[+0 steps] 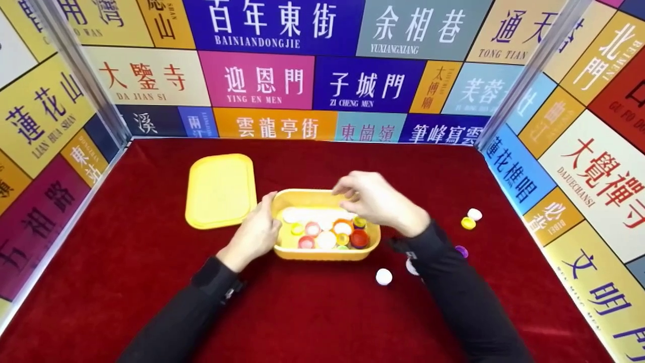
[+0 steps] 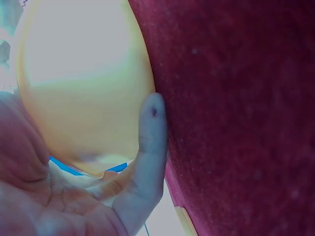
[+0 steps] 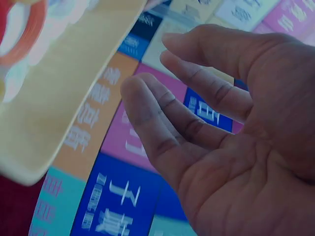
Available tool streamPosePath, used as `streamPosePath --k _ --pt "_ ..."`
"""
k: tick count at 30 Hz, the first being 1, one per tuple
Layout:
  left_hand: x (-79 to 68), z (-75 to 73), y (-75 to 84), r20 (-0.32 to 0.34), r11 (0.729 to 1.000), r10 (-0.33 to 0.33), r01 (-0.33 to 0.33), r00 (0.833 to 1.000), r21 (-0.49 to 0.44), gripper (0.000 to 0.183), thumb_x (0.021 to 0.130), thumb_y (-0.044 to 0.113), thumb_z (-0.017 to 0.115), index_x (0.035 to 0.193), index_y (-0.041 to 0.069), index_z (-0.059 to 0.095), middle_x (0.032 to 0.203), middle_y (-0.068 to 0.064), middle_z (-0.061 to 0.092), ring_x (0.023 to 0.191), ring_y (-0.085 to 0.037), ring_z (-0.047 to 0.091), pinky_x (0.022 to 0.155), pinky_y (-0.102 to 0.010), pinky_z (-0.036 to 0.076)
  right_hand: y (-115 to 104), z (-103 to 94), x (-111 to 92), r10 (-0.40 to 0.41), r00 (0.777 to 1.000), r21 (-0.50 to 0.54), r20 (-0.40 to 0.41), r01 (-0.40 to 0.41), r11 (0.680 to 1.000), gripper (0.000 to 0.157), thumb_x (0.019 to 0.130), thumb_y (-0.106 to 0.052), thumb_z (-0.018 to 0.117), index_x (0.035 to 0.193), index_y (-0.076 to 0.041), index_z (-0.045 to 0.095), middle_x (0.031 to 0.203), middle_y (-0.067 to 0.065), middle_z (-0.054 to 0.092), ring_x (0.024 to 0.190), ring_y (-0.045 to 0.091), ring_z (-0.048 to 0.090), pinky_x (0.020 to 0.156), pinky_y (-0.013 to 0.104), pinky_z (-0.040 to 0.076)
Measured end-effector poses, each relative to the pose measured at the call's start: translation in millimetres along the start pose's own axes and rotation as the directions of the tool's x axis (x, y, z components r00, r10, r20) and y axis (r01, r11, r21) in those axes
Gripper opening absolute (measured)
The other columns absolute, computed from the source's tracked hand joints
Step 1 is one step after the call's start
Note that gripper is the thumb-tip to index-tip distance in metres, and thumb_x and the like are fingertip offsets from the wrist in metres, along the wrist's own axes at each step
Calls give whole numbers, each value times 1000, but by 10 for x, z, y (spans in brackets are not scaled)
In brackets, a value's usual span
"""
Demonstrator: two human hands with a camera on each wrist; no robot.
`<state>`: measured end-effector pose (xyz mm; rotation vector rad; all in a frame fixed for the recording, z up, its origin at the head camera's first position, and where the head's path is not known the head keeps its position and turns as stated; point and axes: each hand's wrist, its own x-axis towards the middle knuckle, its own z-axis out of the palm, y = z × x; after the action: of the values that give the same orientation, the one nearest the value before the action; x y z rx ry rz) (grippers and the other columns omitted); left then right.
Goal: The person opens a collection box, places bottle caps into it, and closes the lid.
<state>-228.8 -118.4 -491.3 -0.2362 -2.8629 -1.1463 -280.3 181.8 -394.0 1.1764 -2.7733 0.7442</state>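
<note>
At the middle of the table, a yellow plastic tub (image 1: 322,254) holds several small round lids (image 1: 359,238) in red, orange, pink, yellow and white. A long white item (image 1: 302,214) lies along its far side. My left hand (image 1: 257,229) grips the tub's left end; in the left wrist view its fingers (image 2: 152,142) bend round the smooth yellow wall (image 2: 88,88). Over the tub's far right corner hovers my right hand (image 1: 380,201). Seen from the right wrist, that hand (image 3: 211,123) has loosely bent fingers, thumb apart, and nothing between them.
Left of the tub lies a flat yellow lid (image 1: 221,191). Right of it, on the dark red cloth (image 1: 322,317), are a white round piece (image 1: 384,277), a purple cap (image 1: 461,251), a yellow cap (image 1: 468,223) and a white cap (image 1: 474,215). Panels with printed signs surround the table.
</note>
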Motion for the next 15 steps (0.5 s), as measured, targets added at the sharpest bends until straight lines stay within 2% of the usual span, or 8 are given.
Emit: streamPosePath --k 4,7,15 --pt "7 -8 0 -9 1000 12 -12 1000 1 70 110 2 58 176 -6 35 170 -34 57 156 -46 62 129 -60 52 253 -145 -185 111 990 22 -82 -110 994 22 103 -6 83 124 -3 86 118 21 82 106 37 85 95 53 71" --pt "7 -10 -2 -10 1000 11 -11 1000 5 70 109 2 58 175 -5 36 169 -33 58 156 -46 62 129 -60 52 515 -238 -339 205 971 29 -124 -202 979 24 104 -6 81 126 -1 85 122 25 81 107 38 85 97 56 70" --pt "0 13 -5 -5 1000 1 -1 1000 3 71 109 2 58 176 -4 36 171 -32 57 156 -45 62 129 -59 52 1315 -408 -858 429 882 -16 -192 -440 898 29 105 -10 78 130 3 83 127 29 84 114 47 83 104 64 64"
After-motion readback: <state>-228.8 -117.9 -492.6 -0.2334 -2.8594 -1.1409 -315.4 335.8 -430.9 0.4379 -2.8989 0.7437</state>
